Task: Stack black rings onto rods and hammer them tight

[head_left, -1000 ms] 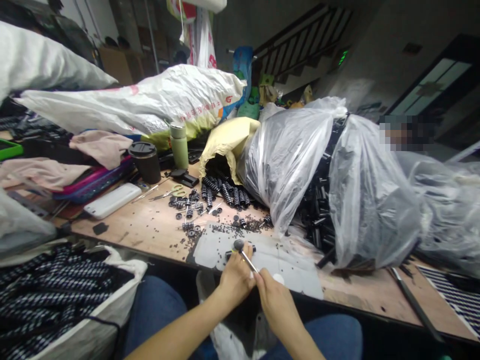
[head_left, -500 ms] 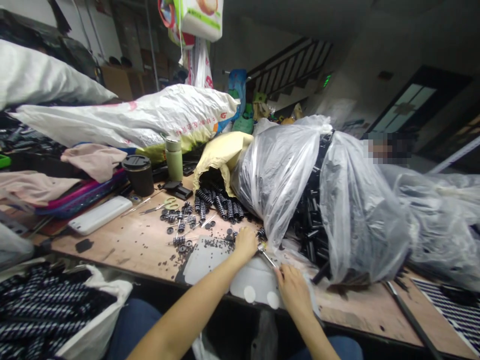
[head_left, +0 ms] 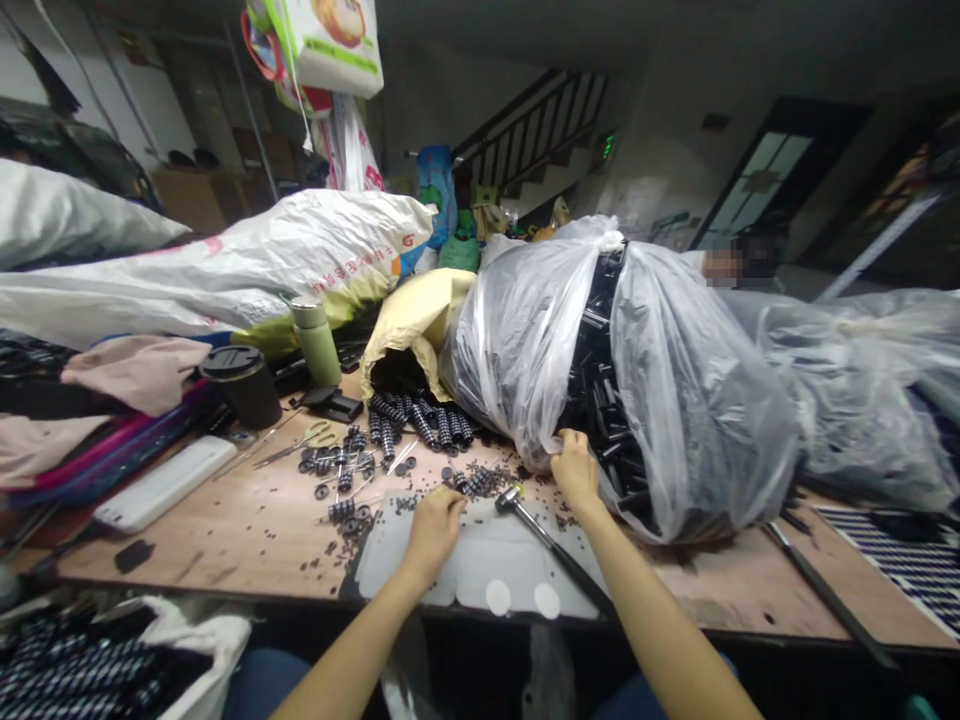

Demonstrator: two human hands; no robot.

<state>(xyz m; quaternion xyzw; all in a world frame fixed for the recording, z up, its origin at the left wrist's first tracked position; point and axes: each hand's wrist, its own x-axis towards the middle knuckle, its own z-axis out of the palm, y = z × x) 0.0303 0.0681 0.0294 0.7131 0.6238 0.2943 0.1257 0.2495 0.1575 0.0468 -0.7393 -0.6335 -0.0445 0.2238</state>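
My left hand [head_left: 436, 530] is closed in a pinch over the grey mat [head_left: 472, 555], beside small black rings and pieces [head_left: 480, 480]. What its fingertips hold, if anything, is too small to make out. My right hand [head_left: 576, 468] has its bent fingers on the edge of a clear plastic bag [head_left: 517, 370], at the gap where black tubes [head_left: 611, 420] show. Between my hands a hammer [head_left: 551, 543] lies on the mat, its yellow-tipped head pointing away from me and its black handle passing beside my right forearm.
Checkered black rollers [head_left: 424, 420] spill from a yellow sack [head_left: 409, 320]. Scissors [head_left: 296, 442], a white power bank-like box [head_left: 165, 485], a black cup [head_left: 241, 385] and a green bottle [head_left: 316, 345] stand or lie leftward. A dark rod [head_left: 825, 590] crosses the table's right front edge.
My right hand has let go of the hammer, which now lies on the mat, and moved up to the plastic bag. My left hand has shifted left and nearer. The view has turned slightly right.
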